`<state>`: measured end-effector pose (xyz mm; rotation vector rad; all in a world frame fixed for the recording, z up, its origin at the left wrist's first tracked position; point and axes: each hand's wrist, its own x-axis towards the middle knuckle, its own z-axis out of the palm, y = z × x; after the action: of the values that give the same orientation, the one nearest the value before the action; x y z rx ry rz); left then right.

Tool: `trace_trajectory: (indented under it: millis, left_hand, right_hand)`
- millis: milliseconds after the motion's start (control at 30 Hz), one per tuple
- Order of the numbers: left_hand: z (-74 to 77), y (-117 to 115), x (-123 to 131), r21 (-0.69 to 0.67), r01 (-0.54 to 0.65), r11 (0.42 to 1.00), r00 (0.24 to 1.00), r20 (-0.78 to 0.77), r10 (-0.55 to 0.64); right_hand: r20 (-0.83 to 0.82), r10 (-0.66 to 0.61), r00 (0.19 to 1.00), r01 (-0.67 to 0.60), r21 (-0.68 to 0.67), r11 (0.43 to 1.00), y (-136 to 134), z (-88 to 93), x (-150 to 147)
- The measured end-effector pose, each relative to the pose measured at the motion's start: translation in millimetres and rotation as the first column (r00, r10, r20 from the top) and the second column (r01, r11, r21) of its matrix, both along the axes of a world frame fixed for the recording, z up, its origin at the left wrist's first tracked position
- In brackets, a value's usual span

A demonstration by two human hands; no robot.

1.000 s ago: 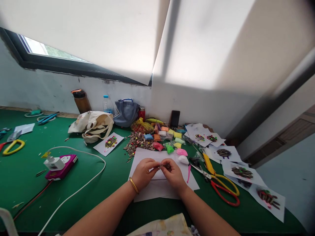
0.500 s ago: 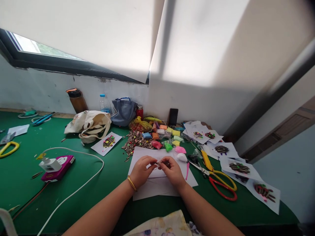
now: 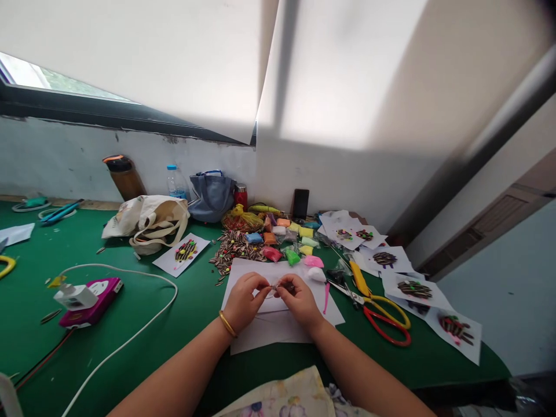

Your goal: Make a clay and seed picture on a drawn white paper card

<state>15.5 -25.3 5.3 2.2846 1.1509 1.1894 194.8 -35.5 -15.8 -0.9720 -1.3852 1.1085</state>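
My left hand [image 3: 244,301], with a gold bangle at the wrist, and my right hand [image 3: 299,301] meet above a white paper sheet [image 3: 278,324] on the green table [image 3: 174,324]. Both hands pinch a small dark thing between their fingertips; it is too small to name. A heap of striped sunflower seeds [image 3: 232,249] lies just beyond the paper. Small packets of coloured clay [image 3: 286,237] sit beside the seeds.
Scissors with yellow and red handles [image 3: 382,315] lie right of the paper, beside several seed pictures on white sheets [image 3: 417,289]. At left are a pink power strip with a white plug [image 3: 84,298] and a white cable [image 3: 130,341]. Bags [image 3: 152,220], bottles and a phone stand along the wall.
The view has drifted to the right, so everything sits a little further left in the picture. My hands stay together over the paper, still pinching the small thing.
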Motion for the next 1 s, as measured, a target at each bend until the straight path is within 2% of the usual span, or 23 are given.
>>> trace_trajectory:
  millis: [100,200,300,400,500,600,667,733,833,1000]
  left_hand:
    - [-1.4,0,-1,0.009,-0.043,0.999,0.998,-0.047,0.044]
    - [-0.8,1,-2,0.003,-0.030,1.000,0.999,-0.039,0.030]
    - [1.5,2,-3,-0.003,0.004,1.000,0.995,0.098,-0.003]
    - [2.6,3,-5,0.010,-0.016,1.000,0.967,0.254,0.013]
    - [1.9,5,-7,0.006,-0.027,1.000,0.943,0.331,0.024]
    - [0.6,6,-8,-0.020,-0.012,1.000,0.940,0.340,0.018]
    - [-0.2,7,-7,-0.035,-0.011,0.999,0.943,0.333,0.022]
    - [-1.4,7,-7,-0.042,-0.013,0.999,0.946,0.322,0.026]
    - [-5.4,8,-5,-0.061,-0.011,0.998,0.948,0.317,0.030]
    - [-15.9,11,-3,-0.198,0.021,0.980,0.905,0.420,0.066]
  right_hand:
    - [0.039,0.029,0.999,-0.030,0.015,0.999,-1,-1.0,-1]
    - [0.102,0.045,0.994,-0.050,0.052,0.997,-2,-3.1,-2]
    - [0.120,-0.006,0.993,-0.006,0.098,0.995,2,-6.5,-1]
    - [0.177,-0.172,0.969,0.143,0.161,0.976,11,-7.3,9]
    - [0.356,-0.388,0.850,0.322,0.232,0.918,22,-1.4,29]
    - [0.595,-0.450,0.666,0.277,0.363,0.890,33,8.6,50]
    - [0.657,-0.520,0.546,0.276,0.445,0.852,38,13.3,60]
    - [0.679,-0.570,0.463,0.299,0.486,0.821,41,14.4,65]
    - [0.701,-0.589,0.402,0.305,0.504,0.808,44,11.2,67]
    - [0.731,-0.597,0.332,0.282,0.527,0.802,47,5.9,66]
